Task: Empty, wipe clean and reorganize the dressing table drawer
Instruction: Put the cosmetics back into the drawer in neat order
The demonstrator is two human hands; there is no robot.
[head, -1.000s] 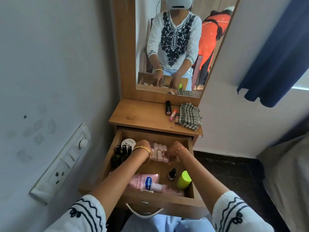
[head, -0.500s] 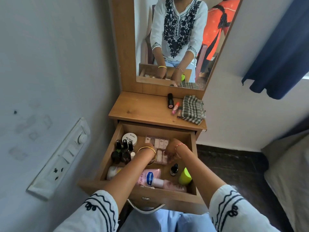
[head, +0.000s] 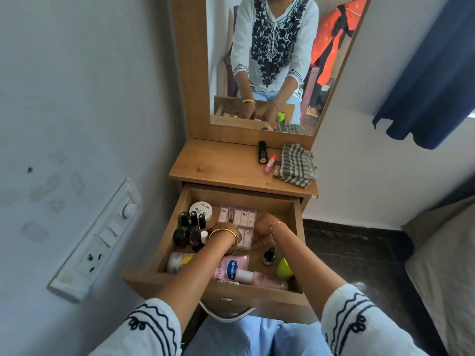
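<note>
The wooden drawer of the dressing table is pulled open. At its back middle lies a clear pack of small white items. My right hand reaches down onto the pack's near end, and its curled fingers pinch that edge. My left hand, with a gold bangle on the wrist, is at the pack's left side; its fingers are hidden under the wrist. Several dark nail polish bottles and a white round tub stand at the left. A pink Vaseline bottle lies along the front.
A small dark dropper bottle, a green-capped item and a white-and-yellow jar also sit in the drawer. On the tabletop lie a checked cloth and lipsticks. A switch panel is on the left wall, a bed to the right.
Both hands have slid from the back of the clear pack toward its near end. The view has tilted down and closer to the drawer.
</note>
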